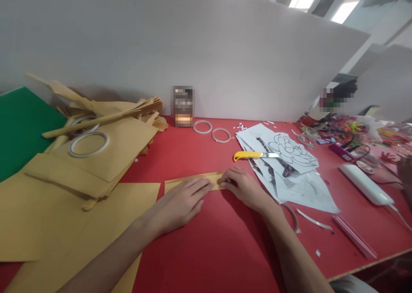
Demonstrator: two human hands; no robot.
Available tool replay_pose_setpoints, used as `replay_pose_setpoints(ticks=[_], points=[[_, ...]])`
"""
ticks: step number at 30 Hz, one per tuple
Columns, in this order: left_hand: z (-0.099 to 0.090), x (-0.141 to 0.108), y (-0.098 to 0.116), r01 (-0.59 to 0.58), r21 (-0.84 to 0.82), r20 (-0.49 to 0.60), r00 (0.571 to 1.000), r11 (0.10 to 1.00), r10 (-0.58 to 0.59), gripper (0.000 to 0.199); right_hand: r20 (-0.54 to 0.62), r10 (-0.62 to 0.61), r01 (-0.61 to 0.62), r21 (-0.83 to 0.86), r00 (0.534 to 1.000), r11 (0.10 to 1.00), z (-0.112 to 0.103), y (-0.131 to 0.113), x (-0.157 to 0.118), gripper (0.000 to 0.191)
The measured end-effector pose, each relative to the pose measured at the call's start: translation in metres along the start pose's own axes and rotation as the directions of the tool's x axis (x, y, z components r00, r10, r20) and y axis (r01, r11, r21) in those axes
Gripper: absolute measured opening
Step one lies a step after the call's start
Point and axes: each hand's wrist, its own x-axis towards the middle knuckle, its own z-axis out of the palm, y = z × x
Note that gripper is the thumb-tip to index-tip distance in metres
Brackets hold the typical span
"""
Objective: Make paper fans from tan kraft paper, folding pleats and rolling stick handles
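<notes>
A narrow folded strip of brown kraft paper (pixel 175 184) lies on the red table top. My left hand (pixel 184 198) rests across it, palm down, with its fingers stretched out to the right. At the strip's right end, the fingers of my right hand (pixel 240 185) are curled, thumb and fingertips closed on the paper's edge. Just beyond the right hand is a knife (pixel 254 155) with a yellow handle, its blade lying over printed paper sheets (pixel 292 149).
On the left sit a stack of kraft paper (pixel 128 143), a tape roll (pixel 89 144) and a green sheet (pixel 25 130). Two more tape rolls (pixel 221 135) lie near the wall. To the right are a white elongated device (pixel 365 183), a pink striped stick (pixel 354 236) and colourful clutter (pixel 383 132).
</notes>
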Motion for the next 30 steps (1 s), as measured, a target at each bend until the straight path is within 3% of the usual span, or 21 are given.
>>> replay_pose_setpoints(ticks=[10,30], points=[[-0.001,-0.004,-0.006,0.071,-0.149,0.024,0.997,0.986,-0.068,0.051,-0.037,0.02,-0.021,-0.014,0.999,1.0,0.005,-0.001,0.001,0.012],[0.004,-0.005,-0.008,0.02,-0.133,-0.026,0.999,0.991,-0.024,0.053,-0.094,0.081,-0.078,0.031,0.992,0.996,0.01,-0.002,0.006,0.016]])
